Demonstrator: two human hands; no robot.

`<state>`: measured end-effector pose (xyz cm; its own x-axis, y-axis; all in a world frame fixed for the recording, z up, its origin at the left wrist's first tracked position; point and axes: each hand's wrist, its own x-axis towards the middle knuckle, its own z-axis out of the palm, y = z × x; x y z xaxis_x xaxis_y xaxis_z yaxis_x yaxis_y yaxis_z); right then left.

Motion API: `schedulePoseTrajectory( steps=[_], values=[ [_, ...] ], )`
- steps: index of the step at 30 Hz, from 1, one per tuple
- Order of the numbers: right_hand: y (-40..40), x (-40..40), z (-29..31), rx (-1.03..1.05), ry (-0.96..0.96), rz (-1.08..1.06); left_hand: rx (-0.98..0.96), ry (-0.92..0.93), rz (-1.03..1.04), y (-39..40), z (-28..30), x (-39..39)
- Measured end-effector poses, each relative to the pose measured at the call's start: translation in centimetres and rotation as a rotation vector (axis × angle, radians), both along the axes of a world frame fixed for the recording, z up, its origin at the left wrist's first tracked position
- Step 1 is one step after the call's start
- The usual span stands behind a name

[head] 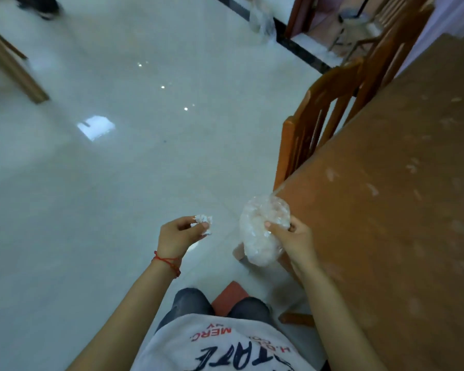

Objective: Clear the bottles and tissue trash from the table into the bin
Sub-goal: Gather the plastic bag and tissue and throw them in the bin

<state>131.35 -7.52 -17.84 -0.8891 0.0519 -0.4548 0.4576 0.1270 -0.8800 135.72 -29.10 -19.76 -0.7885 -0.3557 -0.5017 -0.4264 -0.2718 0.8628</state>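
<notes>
My left hand [178, 234] pinches a small crumpled white tissue [205, 223] between thumb and fingers, held out over the floor. My right hand [292, 236] grips a crumpled clear plastic bottle or cup [260, 231] with a straw sticking up from its top, just off the near left edge of the brown table [399, 183]. No bin is clearly visible.
Wooden chairs [322, 113] are tucked along the table's left side. The glossy pale tiled floor [118, 170] spreads to the left. A blurred clear bag or container [263, 20] stands far off by the dark floor border. A wooden furniture leg [14, 70] is at upper left.
</notes>
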Motion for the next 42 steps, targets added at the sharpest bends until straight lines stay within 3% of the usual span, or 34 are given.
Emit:
schedulePoseTrajectory(
  steps=[11, 17, 34, 42],
  values=[
    [-17.4, -1.7, -1.1, 0.07, 0.001, 0.404, -0.006, -0.044, 0.419, -14.5, -1.3, 6.8],
    [-23.9, -4.5, -1.4, 0.081, 0.007, 0.504, 0.049, -0.033, 0.544, -19.0, -1.8, 6.6],
    [-42.9, -22.0, -3.3, -0.027, -0.02, 0.573, 0.043, -0.028, 0.598, -37.8, -0.8, -11.6],
    [-46.9, -26.7, -3.3, -0.034, -0.01, 0.406, 0.025, -0.055, 0.433, -43.4, -0.7, -19.4]
  ],
)
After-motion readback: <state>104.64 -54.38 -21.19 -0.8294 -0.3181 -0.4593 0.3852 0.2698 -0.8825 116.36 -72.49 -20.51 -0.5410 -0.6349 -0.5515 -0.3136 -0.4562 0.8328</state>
